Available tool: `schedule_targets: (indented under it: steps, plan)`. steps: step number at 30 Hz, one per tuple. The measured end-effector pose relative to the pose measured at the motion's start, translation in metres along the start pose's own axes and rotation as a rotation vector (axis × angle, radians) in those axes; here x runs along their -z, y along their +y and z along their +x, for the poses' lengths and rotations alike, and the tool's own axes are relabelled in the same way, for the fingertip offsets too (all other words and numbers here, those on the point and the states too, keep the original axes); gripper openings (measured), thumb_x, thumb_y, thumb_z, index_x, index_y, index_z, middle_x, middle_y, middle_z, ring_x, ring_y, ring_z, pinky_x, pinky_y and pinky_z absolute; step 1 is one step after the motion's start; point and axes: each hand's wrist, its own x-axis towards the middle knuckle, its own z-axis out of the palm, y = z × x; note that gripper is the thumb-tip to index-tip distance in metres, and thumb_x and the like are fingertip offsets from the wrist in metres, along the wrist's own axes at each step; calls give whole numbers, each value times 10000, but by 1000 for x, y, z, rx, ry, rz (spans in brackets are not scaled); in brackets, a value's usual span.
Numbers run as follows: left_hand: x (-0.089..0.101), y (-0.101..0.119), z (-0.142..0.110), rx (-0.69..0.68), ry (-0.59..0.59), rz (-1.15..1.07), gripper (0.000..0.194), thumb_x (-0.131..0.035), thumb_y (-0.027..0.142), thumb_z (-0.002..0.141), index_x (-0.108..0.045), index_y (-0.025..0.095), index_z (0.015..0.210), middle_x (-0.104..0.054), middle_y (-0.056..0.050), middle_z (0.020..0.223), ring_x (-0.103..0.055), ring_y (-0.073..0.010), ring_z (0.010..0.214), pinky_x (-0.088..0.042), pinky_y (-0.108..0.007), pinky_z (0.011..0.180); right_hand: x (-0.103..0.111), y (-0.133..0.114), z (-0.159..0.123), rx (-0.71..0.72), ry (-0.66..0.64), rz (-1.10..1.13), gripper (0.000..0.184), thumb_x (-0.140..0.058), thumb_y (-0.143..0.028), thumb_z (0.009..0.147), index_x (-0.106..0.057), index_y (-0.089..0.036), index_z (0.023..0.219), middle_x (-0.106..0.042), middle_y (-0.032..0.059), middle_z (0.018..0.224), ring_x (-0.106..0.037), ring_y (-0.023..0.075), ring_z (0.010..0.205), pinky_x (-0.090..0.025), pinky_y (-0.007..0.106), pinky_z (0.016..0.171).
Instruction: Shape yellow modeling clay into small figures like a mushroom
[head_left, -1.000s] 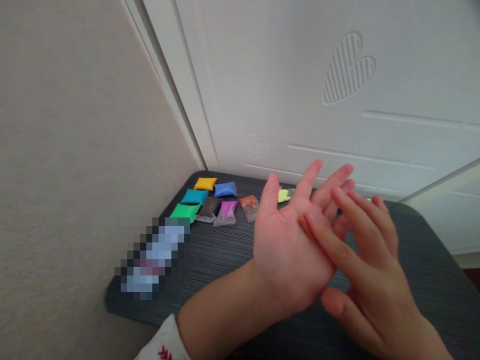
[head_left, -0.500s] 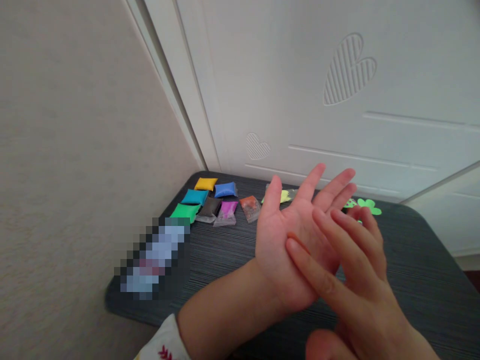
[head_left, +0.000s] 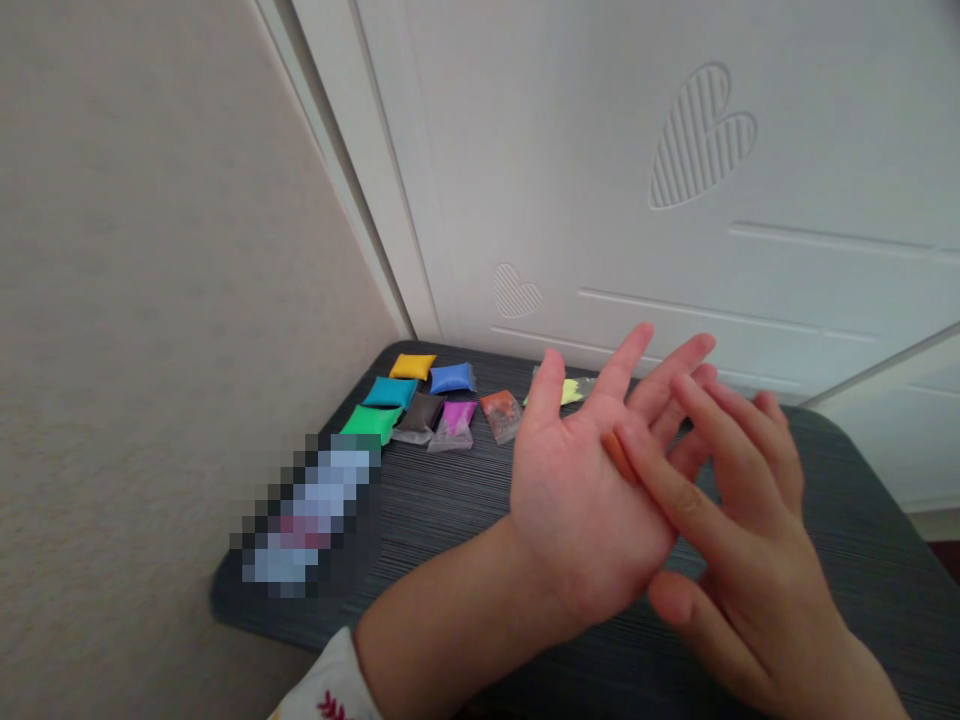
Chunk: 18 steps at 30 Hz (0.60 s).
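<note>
My left hand point(head_left: 585, 510) is held palm up over the dark table, its fingers stretched out and spread. Across the palm, below the fingers, lies a small orange roll of modelling clay point(head_left: 618, 456), partly covered by a fingertip. My right hand point(head_left: 742, 530) comes in from the lower right with its fingers extended. Its index fingertip rests on the clay, pressing it against the left palm. The other right fingers overlap the left fingers, and the right thumb lies near the heel of the left palm.
On the dark table point(head_left: 435, 510) lie clay packets: yellow point(head_left: 412, 367), blue point(head_left: 451, 378), teal point(head_left: 391, 393), green point(head_left: 373, 424), dark grey point(head_left: 421, 415), purple point(head_left: 455, 424), orange point(head_left: 501, 414) and pale yellow point(head_left: 571, 390). A blurred item point(head_left: 315, 520) is at the left edge. A white panel point(head_left: 525, 150) stands behind.
My right hand has slid up and to the right across the left palm. The clay roll has moved toward the left fingers, and more of it shows. The green flower shapes are now hidden.
</note>
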Motion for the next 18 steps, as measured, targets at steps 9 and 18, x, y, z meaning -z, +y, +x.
schedule_targets:
  steps: [9,18]
  plan:
    - [-1,0,1,4,12,7,615,-256,617,870,-400,262,1351,-482,-28,1397,-297,-197,1373,-228,-371,1142,0,1,0,17,-10,-1,673,-263,-607,879,-339,-209,1416,-235,160,1502,-233,397,1358,-135,693,1047]
    - [0,1,1,17,9,2,591,-252,603,877,-416,265,1333,-475,-22,1402,-298,-195,1375,-228,-371,1141,-3,1,0,16,-5,3,688,-278,-624,869,-348,-204,1410,-264,164,1482,-237,398,1352,-139,684,1050]
